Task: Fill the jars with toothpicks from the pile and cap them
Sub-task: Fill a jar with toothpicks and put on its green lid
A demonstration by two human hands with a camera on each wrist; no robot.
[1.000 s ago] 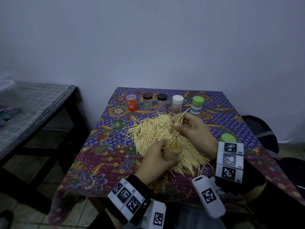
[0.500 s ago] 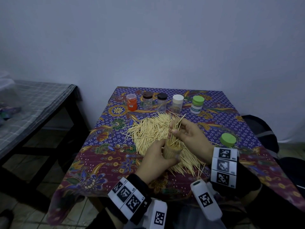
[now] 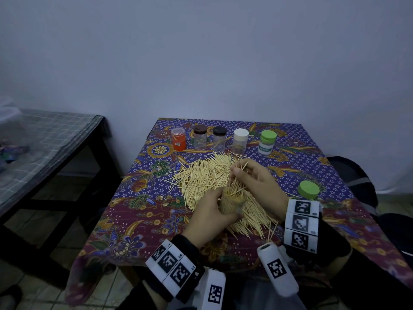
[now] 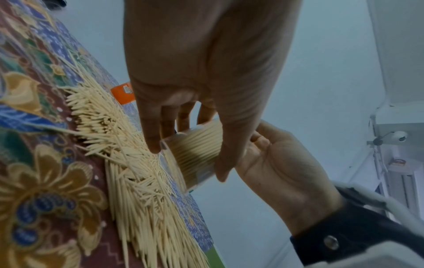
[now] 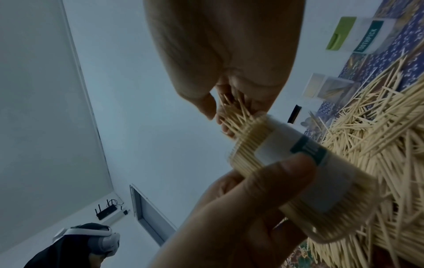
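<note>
head view, left hand (image 3: 210, 217) gripping jar (image 3: 232, 203)

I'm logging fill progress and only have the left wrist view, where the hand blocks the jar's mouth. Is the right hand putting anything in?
Observer: Yes. The right hand pinches a bundle of toothpicks whose lower ends sit in the mouth of the jar that is in the left hand grip.
Operator: Is a cap ready for it?
Observer: A loose green cap lies on the tablecloth, right of the pile. I can't confirm it belongs to this jar.
Operator: Any other jars out?
Observer: Five capped jars stand in a row at the far edge, from the orange jar to the green-capped jar.
</note>
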